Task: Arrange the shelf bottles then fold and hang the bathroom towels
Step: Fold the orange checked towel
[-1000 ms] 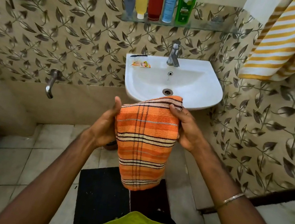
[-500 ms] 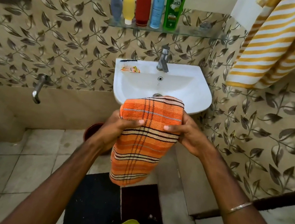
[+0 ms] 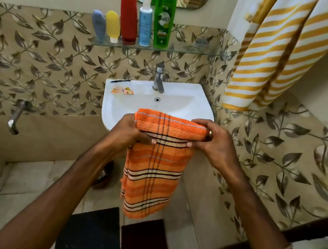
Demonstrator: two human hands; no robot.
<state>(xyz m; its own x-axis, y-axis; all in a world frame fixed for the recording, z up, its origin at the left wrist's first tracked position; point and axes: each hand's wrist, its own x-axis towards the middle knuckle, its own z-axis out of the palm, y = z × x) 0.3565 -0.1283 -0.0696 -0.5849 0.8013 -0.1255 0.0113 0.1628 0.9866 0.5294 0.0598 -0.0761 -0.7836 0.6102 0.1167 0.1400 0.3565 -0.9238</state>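
My left hand (image 3: pixel 133 132) grips the left end of the orange woven towel with dark and cream stripes (image 3: pixel 156 162), thumb across the front and fingers curled behind. My right hand (image 3: pixel 210 142) pinches the right end the same way, fingers curled over the top fold. The towel is doubled over at the top into a thick roll-like fold, and the rest hangs straight down between my forearms, in front of the white ceramic sink (image 3: pixel 163 100).

I judge this to be the folding step. To do it well, I should keep both ends level, match the side edges so the stripes line up, and hold the fold taut so the hanging part does not twist or slip.

Above the sink, on the glass wall shelf (image 3: pixel 193 51), the bottles stand in a row by height: a blue tube (image 3: pixel 98 25), a yellow tube (image 3: pixel 112 25), a red bottle (image 3: pixel 128 16), a pale blue pump bottle (image 3: pixel 145 22) and a green bottle (image 3: pixel 163 17). A yellow-and-white striped towel (image 3: pixel 281 52) hangs at the right wall.
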